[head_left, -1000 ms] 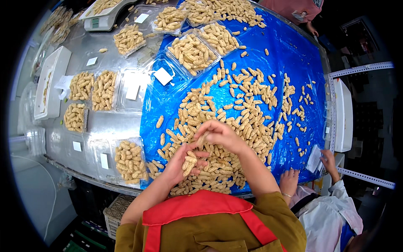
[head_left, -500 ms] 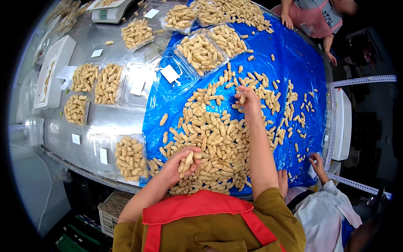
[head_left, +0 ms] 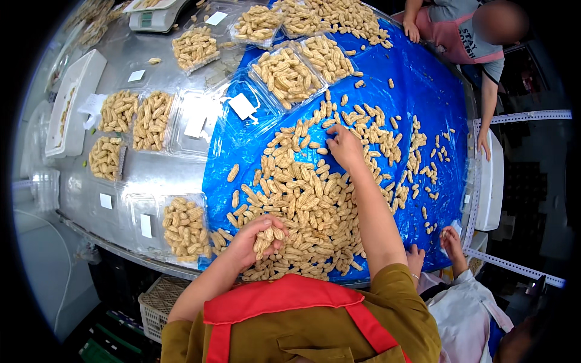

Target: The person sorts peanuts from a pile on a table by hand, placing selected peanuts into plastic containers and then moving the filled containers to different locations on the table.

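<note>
Above the near left part of the blue sheet (head_left: 420, 85), peanuts (head_left: 264, 244) could slip from the left hand (head_left: 249, 239), because its curled grip is clamped on several at once. Over the sheet's middle, the outstretched right forearm (head_left: 379, 221) could scatter the heap (head_left: 310, 209) if it dips; beyond, the right hand (head_left: 346, 149) bends downward, and whether its grip is together I cannot tell.

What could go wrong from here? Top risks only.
1. Dropped nuts: the left hand cups several peanuts at once, so one could slip back into the loose pile.
2. Knocked box: the open clear box of peanuts sits near the table's near edge, close to the left forearm; a bump might spill it.
3. Roll-off: loose peanuts lie close to the red apron; a sleeve could sweep some off.
</note>
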Motion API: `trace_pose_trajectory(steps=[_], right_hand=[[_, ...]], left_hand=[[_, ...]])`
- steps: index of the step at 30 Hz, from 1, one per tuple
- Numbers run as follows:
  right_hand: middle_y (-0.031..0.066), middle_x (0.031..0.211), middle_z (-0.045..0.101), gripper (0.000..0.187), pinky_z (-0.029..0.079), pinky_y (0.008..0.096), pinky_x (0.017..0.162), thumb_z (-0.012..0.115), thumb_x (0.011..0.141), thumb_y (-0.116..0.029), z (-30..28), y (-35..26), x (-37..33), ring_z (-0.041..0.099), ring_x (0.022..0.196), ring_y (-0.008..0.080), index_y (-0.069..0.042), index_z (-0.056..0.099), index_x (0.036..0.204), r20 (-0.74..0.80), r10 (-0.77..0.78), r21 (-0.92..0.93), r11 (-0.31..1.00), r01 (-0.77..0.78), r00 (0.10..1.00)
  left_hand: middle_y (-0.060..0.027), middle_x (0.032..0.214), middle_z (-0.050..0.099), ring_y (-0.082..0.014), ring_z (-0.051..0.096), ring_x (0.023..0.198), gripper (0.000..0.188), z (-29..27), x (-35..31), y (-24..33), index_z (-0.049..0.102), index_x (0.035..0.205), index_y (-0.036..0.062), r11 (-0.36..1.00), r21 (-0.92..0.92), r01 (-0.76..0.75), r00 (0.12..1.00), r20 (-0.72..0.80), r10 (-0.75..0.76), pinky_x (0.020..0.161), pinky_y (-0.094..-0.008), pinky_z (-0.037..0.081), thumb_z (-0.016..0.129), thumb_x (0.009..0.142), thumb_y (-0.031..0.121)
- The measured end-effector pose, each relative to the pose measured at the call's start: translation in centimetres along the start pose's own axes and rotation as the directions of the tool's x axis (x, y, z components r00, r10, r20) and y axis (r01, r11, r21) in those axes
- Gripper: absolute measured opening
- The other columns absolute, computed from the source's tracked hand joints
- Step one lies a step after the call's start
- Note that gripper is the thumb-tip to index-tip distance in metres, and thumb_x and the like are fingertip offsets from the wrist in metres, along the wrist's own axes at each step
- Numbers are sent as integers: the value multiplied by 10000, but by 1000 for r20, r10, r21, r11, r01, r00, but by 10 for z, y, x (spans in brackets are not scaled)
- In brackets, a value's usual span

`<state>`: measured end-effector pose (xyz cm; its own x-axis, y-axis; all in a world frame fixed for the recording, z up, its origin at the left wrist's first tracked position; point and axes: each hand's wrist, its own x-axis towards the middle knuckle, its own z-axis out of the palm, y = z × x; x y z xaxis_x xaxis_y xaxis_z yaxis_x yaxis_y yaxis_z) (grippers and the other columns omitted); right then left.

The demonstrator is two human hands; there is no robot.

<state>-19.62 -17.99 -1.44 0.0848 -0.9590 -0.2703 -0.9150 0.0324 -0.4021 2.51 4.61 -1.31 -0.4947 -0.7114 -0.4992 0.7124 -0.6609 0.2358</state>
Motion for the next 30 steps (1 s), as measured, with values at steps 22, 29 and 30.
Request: trace_pose_trajectory(steps=[22,29,30], right_hand=[[57,691,607,252,486,343,648,641,856,-302,15,-13,-22,617,707,185,-106,604,1010,67,-156,41,987,153,986],[82,819,647,192,411,246,458,533,898,-247,-14,17,-1,585,613,118,-69,577,957,299,-28,941,178,-289,954],[88,842,646,192,405,247,449,536,907,-264,-16,20,-3,579,600,123,-80,573,948,228,-21,970,87,-225,973]], left_hand=[[-130,895,625,-179,589,655,225,-7,-2,-5,574,964,50,1000,25,6,1000,-7,-6,416,-245,406,499,910,256],[-127,897,614,-171,573,666,213,-10,-7,-3,568,955,53,1000,-3,-8,1000,28,8,432,-243,413,496,916,249],[-129,898,612,-173,571,667,210,-12,-8,-4,567,953,52,1000,-15,-11,999,35,11,434,-244,415,494,918,245]])
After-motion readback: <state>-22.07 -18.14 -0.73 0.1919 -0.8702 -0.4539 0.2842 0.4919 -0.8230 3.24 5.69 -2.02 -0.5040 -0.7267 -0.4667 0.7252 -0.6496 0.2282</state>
